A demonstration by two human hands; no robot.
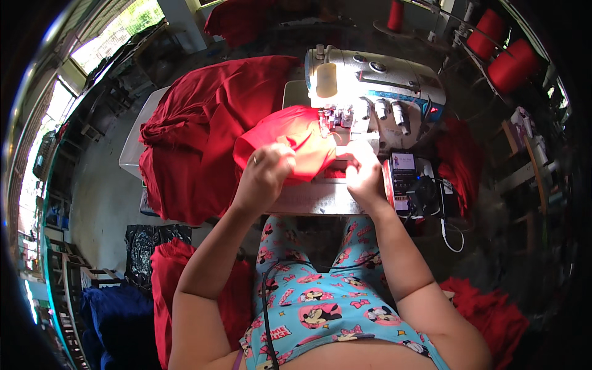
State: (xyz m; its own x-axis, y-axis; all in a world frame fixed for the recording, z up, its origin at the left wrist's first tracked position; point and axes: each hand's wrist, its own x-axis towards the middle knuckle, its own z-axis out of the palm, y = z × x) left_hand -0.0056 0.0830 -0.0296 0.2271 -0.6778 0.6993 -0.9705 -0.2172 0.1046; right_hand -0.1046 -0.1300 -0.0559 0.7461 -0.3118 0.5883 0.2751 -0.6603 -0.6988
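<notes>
A piece of red fabric [296, 139] lies in front of an overlock-type sewing machine [376, 77], its far right side close by the presser foot [327, 120] under a bright lamp. My left hand [268, 172], a ring on one finger, is closed at the near left edge of this fabric, fingers curled and slightly blurred. Just right of the fabric, my right hand [367, 176] has thumb and fingers pinched together. Glare hides what, if anything, is between them. Beneath both hands runs the pale front edge of the sewing table [302, 200].
A large heap of red cloth [203, 135] covers a white bin at left. Beside my right hand stand a phone [404, 179] and a black device [424, 194] with a white cable [453, 243]. Red thread cones [512, 65] sit far right. More red cloth [487, 314] lies low at right.
</notes>
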